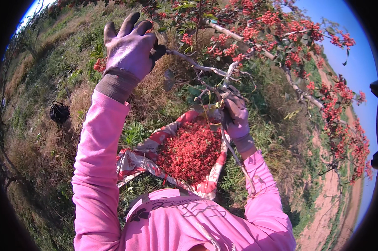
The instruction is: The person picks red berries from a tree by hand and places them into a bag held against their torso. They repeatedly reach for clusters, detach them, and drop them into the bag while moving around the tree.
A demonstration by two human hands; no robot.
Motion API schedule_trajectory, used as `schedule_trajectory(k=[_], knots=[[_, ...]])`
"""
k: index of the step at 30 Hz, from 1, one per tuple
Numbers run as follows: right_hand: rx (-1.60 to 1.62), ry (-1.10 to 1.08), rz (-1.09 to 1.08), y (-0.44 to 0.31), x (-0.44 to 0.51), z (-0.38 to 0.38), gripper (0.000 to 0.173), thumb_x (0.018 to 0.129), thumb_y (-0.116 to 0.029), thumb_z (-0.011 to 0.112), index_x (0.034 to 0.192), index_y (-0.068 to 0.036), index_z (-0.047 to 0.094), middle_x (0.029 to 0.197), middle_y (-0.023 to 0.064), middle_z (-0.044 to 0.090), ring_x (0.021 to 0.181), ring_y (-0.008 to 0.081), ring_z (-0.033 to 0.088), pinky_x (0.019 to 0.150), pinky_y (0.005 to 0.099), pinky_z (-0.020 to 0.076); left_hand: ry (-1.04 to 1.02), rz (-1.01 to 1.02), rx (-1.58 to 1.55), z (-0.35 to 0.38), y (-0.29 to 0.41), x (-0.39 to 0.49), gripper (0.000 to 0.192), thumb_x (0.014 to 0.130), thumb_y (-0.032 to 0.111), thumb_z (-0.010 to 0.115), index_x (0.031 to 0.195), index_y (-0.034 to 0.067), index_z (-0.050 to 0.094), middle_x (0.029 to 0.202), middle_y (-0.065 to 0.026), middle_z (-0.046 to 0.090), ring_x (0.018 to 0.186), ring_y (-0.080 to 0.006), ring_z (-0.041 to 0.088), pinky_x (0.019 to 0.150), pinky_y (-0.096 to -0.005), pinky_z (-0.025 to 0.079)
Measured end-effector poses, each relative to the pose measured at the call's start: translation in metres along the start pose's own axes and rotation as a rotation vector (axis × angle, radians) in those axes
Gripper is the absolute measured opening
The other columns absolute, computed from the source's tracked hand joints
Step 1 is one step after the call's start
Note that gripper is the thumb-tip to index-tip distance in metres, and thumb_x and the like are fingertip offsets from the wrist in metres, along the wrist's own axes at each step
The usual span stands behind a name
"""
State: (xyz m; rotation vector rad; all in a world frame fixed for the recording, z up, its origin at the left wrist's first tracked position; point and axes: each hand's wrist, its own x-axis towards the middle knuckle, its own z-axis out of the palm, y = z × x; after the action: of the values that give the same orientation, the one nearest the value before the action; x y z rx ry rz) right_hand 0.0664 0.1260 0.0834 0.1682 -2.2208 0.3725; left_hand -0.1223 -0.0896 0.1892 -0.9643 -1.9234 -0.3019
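My left hand (131, 47), in a pink glove with dark fingertips and a grey cuff, is raised at the upper left. Its thumb and forefinger pinch the end of a thin grey branch (193, 63), with the other fingers spread. Lower and to the right, my right hand (236, 114), gloved alike, is closed around a branch by its fork; a bare lower part (232, 149) of it runs down past my right sleeve. Below the hands, a red and white cloth (217, 175) holds a heap of small red berry clusters (190, 150).
Branches with red berry clusters (270, 18) arch over the top and right side. A black bag-like object (59, 112) lies in dry grass at the left. Grass and weeds surround the cloth, and a bare dirt strip (323, 200) runs along the right.
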Motion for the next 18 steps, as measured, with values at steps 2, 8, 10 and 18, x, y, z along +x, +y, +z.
schedule_trajectory(k=[2, 8, 10, 18], knots=[[0.019, 0.009, 0.022, 0.000, 0.000, 0.001, 0.028, 0.076, -0.006, 0.058, 0.104, -0.009, 0.063, 0.102, 0.0111, 0.062, 0.096, 0.0305, 0.057, 0.086, 0.0397, 0.0448, -0.041, -0.018, 0.038, 0.000, 0.000, 0.001, 0.021, 0.070, 0.032, 0.071, 0.079, 0.014, 0.066, 0.115, -0.0006, 0.057, 0.124, -0.0259, 0.040, 0.095, -0.0580, 0.026], [0.008, 0.025, 0.021, 0.000, -0.002, 0.003, 0.028, 0.075, -0.006, 0.058, 0.102, -0.010, 0.063, 0.100, 0.0103, 0.063, 0.095, 0.0300, 0.059, 0.087, 0.0396, 0.0449, -0.177, -0.082, -0.001, 0.003, 0.004, 0.004, 0.023, 0.069, 0.026, 0.070, 0.085, 0.011, 0.066, 0.116, -0.0038, 0.055, 0.125, -0.0278, 0.038, 0.097, -0.0629, 0.023], [0.000, 0.028, -0.003, -0.002, 0.000, 0.003, 0.028, 0.074, -0.005, 0.059, 0.102, -0.009, 0.063, 0.100, 0.0106, 0.063, 0.096, 0.0300, 0.059, 0.087, 0.0397, 0.0449, -0.120, -0.121, -0.045, 0.008, 0.006, 0.000, 0.024, 0.069, 0.026, 0.070, 0.087, 0.010, 0.066, 0.118, -0.0040, 0.053, 0.125, -0.0278, 0.037, 0.098, -0.0620, 0.023], [0.028, 0.091, -0.047, 0.003, -0.004, 0.006, 0.030, 0.072, -0.002, 0.061, 0.101, -0.008, 0.063, 0.096, 0.0108, 0.064, 0.096, 0.0290, 0.059, 0.087, 0.0387, 0.0453, 0.171, -0.171, 0.138, 0.031, 0.036, -0.017, 0.013, 0.072, 0.012, 0.059, 0.082, 0.005, 0.056, 0.125, -0.0078, 0.049, 0.130, -0.0311, 0.031, 0.100, -0.0625, 0.018]])
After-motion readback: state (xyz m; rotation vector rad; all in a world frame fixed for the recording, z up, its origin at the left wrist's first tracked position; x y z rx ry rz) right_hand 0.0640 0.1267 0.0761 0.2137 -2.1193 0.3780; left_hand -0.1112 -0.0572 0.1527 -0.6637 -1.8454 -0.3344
